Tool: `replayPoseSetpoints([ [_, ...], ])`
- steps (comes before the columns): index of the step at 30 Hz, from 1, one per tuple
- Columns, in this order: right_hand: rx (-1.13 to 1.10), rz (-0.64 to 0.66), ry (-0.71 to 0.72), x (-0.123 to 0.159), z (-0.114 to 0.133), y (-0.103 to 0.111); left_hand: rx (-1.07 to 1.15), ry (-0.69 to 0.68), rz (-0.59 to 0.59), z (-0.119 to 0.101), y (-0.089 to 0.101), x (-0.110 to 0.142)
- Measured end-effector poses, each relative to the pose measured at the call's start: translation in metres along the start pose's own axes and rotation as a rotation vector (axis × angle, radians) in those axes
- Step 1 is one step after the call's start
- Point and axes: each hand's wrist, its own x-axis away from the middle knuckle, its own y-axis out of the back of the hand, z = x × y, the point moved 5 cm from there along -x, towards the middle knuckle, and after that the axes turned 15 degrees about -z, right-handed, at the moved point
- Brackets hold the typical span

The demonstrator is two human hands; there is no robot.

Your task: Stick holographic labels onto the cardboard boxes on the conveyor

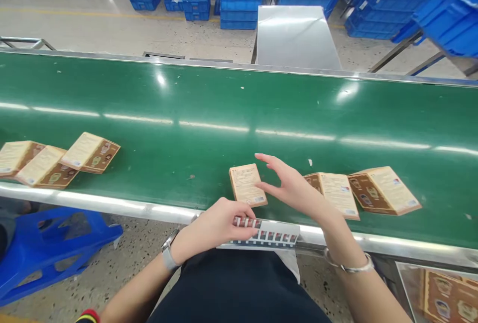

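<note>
My left hand [227, 221] is closed at the belt's near edge, with thumb and fingers around a short row of small red-and-white pieces [246, 222]. Those pieces are too small to name. Just under them lies a narrow white tray [280, 227] with a line of similar pieces along its front, close against my body. My right hand [286, 183] hovers with fingers apart and nothing in its grasp. Its fingertips are over the right side of a cream printed card packet [247, 186] lying on the green belt; whether they touch cannot be made out.
Folded brown-and-cream leaflets lie on the green conveyor belt [186, 94], some at the left [91, 153], two at the right [384, 191]. A metal table [295, 34] and stacked blue crates [241, 7] stand beyond. A blue stool [56, 248] is at lower left.
</note>
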Motion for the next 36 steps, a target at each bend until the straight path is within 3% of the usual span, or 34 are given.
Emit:
replayPoseSetpoints([
  [2, 0.039, -0.045, 0.026, 0.012, 0.013, 0.012, 0.009, 0.03, -0.024, 0.002, 0.003, 0.001],
  [4, 0.06, -0.008, 0.093, 0.026, 0.028, 0.018, 0.018, 0.042, -0.045, 0.002, 0.005, 0.002],
  [7, 0.135, 0.029, 0.284, 0.046, 0.048, 0.018, 0.02, 0.053, -0.07, 0.0, 0.007, 0.002],
  [11, 0.289, -0.078, 0.488, 0.057, 0.059, 0.01, 0.055, 0.047, -0.052, -0.002, 0.007, 0.0],
  [19, 0.282, -0.157, 0.588, 0.063, 0.065, 0.009, 0.078, 0.07, -0.043, -0.002, 0.001, -0.006],
  [22, 0.067, -0.165, 0.412, 0.065, 0.052, 0.02, 0.019, 0.07, -0.07, 0.0, 0.002, -0.006],
  [25, -0.093, -0.295, -0.027, 0.059, 0.013, 0.035, -0.043, -0.027, -0.037, -0.003, -0.003, -0.005],
  [27, -0.178, -0.406, -0.338, 0.057, -0.019, 0.04, -0.123, -0.213, -0.026, -0.009, -0.011, -0.004],
  [29, -0.272, -0.445, -0.558, 0.054, -0.043, 0.037, -0.229, -0.484, -0.053, -0.016, -0.023, -0.005],
  [32, -0.329, -0.448, -0.681, 0.052, -0.058, 0.031, -0.397, -0.799, -0.038, -0.019, -0.045, -0.008],
  [36, -0.3, -0.463, -0.692, 0.054, -0.06, 0.035, -0.552, -0.848, 0.062, -0.009, -0.065, -0.02],
])
